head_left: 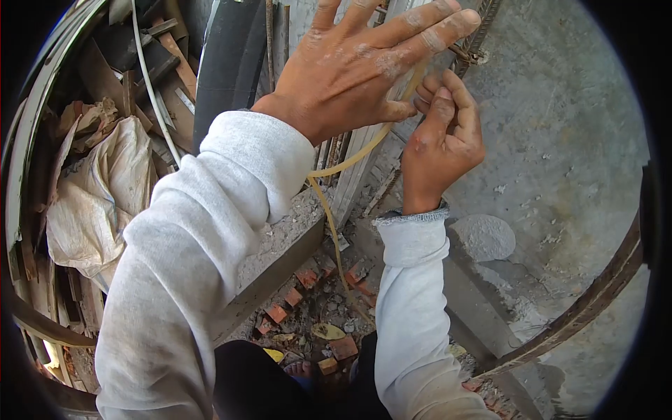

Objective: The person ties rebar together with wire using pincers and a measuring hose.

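The thin yellow tube (357,159) is seen between the two arms: its upper part is passed behind the fingers of the left grip (343,77), close to a ribbed steel bar (488,28), and its lower part is hung in a loose curve above the broken bricks (277,313) and the rubble. The left grip is released, with the fingers stretched out flat and the thumb pointed toward the tube; by this hand nothing is seen to be held. The right grip (448,150) is curled, with the thumb and the fingers bent together just beside the tube, but whether the tube is really pinched there cannot be told, because the fingertips are partly hidden. For good work at this point, the tube is best handled with a light pinch, since such a soft-looking wall can probably be flattened by a hard squeeze. The curve below the left hand should be left wide, so that no kink is made, and the tube should not be rubbed against the rough edge of the concrete ledge (269,278). As the steel bar is so near, the fingertips are better moved slowly around it. Enough slack should also be given, so that the hanging part is not caught on the bricks or trapped under the right sleeve (413,294).
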Motion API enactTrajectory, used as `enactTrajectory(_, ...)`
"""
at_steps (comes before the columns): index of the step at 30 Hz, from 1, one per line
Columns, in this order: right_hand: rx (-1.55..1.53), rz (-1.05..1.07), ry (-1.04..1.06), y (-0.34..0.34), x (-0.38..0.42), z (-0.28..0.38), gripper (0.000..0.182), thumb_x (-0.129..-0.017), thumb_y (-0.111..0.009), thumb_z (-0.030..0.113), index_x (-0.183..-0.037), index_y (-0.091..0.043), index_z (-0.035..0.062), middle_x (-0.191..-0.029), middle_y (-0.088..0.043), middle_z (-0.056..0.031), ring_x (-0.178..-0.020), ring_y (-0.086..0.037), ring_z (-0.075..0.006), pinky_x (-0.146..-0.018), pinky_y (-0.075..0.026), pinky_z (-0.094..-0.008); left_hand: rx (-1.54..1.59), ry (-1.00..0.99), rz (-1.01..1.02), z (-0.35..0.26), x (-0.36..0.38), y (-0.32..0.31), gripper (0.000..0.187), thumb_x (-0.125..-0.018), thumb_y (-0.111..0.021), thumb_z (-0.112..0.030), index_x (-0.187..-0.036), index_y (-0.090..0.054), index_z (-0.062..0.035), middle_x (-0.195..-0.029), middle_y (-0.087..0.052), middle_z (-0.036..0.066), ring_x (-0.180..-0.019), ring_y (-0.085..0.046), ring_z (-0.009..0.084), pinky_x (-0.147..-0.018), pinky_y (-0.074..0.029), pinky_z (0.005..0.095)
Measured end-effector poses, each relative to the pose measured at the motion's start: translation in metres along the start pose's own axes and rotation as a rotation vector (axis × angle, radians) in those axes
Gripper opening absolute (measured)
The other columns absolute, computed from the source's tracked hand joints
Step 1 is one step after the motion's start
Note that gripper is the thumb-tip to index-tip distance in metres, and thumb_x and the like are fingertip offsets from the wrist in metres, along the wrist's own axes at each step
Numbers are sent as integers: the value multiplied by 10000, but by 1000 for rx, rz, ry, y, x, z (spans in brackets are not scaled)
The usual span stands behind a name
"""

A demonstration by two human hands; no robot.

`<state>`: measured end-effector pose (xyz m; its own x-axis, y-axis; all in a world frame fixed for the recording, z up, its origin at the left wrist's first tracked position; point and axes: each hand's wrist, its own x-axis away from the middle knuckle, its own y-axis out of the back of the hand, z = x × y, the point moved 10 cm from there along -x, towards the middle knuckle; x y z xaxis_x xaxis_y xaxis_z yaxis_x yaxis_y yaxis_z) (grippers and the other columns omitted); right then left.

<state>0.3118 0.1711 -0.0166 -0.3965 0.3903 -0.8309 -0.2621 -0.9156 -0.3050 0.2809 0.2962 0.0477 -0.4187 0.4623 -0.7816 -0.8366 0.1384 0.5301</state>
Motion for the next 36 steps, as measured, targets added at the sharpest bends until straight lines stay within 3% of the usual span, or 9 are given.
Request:
enactTrajectory(7, 0, 38, -79, -7, -2, -1, 274, -892, -758, 36, -1158, -738, -27, -995, -763, -138, -880, -739, -193, -791, -588, -330, 9, -28, -37, -3, -3, 10, 1052, -816, -804, -491, -1649, -220, -220, -1682, -292, 10, -1466, -322, 368, -1216, -52, 631)
enactTrajectory(14, 97, 0, 15, -8, -4, 8, 241, -862, -744, -5, -1103, -760, 2, -991, -767, -145, -890, -747, -240, -806, -578, -359, 71, -26, -135, -1, -1, 9, 1050, -813, -804, -509, -1642, -246, -186, -1676, -299, 30, -1523, -260, 316, -1250, 3, 577)
enactTrajectory(21, 110, 20, 81, -8, -6, 12, 249, -852, -732, -26, -1096, -763, 11, -1014, -767, -156, -924, -755, -270, -823, -582, -368, 65, 3, 2, -4, -13, 14, 1082, -816, -796, -459, -1648, -179, -146, -1678, -279, 67, -1551, -168, 374, -1244, 38, 588)
enactTrajectory(30, 112, 73, 216, -7, -10, 25, 292, -841, -712, -56, -1120, -755, 15, -1049, -764, -168, -971, -756, -279, -839, -590, -366, 32, -38, -39, -7, -15, 18, 1122, -773, -819, -469, -1642, -192, -139, -1666, -303, 79, -1546, -175, 392, -1230, 58, 602)
enactTrajectory(36, 138, 65, 318, -6, -9, 31, 307, -839, -706, -66, -1130, -751, 23, -1058, -762, -165, -964, -757, -283, -823, -601, -365, -69, 7, 53, -7, -17, 14, 1196, -710, -854, -526, -1641, -207, -143, -1674, -290, 69, -1545, -178, 392, -1215, 117, 622)
